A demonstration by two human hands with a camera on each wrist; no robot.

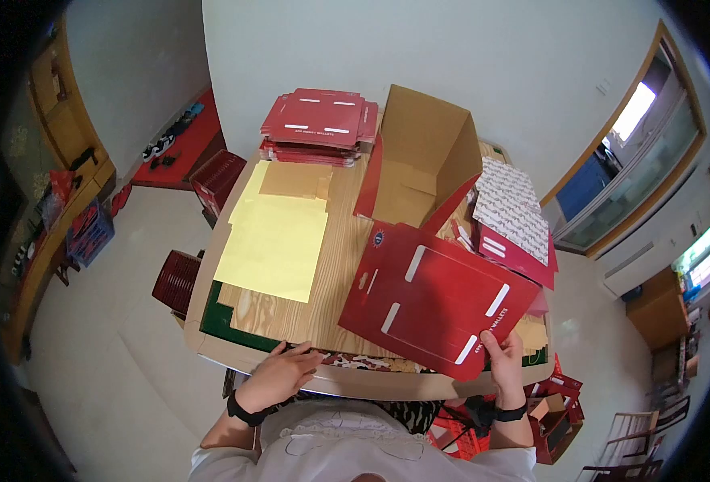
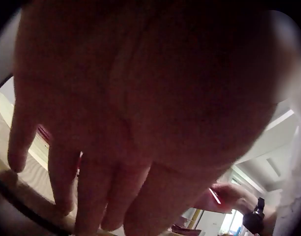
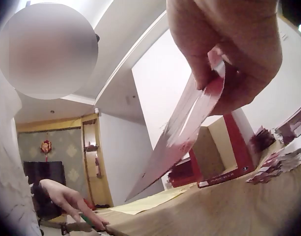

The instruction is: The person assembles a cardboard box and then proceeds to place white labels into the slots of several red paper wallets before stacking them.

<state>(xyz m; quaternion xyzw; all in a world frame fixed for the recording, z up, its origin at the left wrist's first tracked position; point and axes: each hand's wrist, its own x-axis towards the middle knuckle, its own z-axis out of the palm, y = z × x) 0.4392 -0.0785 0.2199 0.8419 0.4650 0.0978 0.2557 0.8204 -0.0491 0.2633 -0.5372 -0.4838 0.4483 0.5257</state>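
Note:
My right hand pinches the lower right corner of a flat red printed cardboard sheet. White slots and "wallets" lettering show on its face. In the right wrist view the sheet is seen nearly edge-on, tilted above the table, with thumb and fingers on either side of its corner. My left hand rests at the front table edge, fingers loosely extended and holding nothing. Its dark palm fills most of the left wrist view. Yellow paper sheets lie on the table beyond the left hand.
An open red box with a brown inside stands at the back middle. Left of it is a stack of red sheets. A pile of patterned and red sheets lies at the right. A red chair stands left of the table.

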